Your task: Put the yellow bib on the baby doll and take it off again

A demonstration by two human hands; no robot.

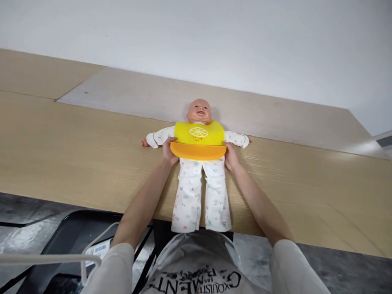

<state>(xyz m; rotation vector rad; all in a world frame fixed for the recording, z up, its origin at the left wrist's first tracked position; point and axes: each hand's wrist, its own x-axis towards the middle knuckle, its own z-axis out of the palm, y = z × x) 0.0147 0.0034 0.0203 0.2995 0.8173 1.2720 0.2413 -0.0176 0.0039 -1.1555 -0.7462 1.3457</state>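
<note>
With the clock face centred on the doll's bib, a white wall [196,41] fills 12 o'clock, and below it a wood-grain table [92,159] runs from 9 across to 3. A paler panel [147,92] lies along the table's far side, and grey floor [318,261] shows at 5. The person's white printed T-shirt [196,251] is at 6, and a black chair [67,237] stands between 7 and 8, with a white cable [45,258] crossing in front of it. The baby doll [199,111] lies face up on the table, head toward 12, arms spread to 9 and 3, legs toward 6, dressed in white patterned pyjamas [188,196]. Over its chest rests the yellow bib [199,143], spread flat below the chin, its orange catch pocket [198,152] along the lower edge. The left hand [170,152], at 8 o'clock, grips one end of the pocket, thumb on top; the right hand [232,156], at 4, grips the other end likewise. Both sets of fingers are closed on the bib's edges, though most fingertips are hidden. A blue-and-white printed paper [102,248] lies on the chair toward 7. Smallest is the white citrus-slice print [199,132] on the bib, above a little smiling face.
</note>
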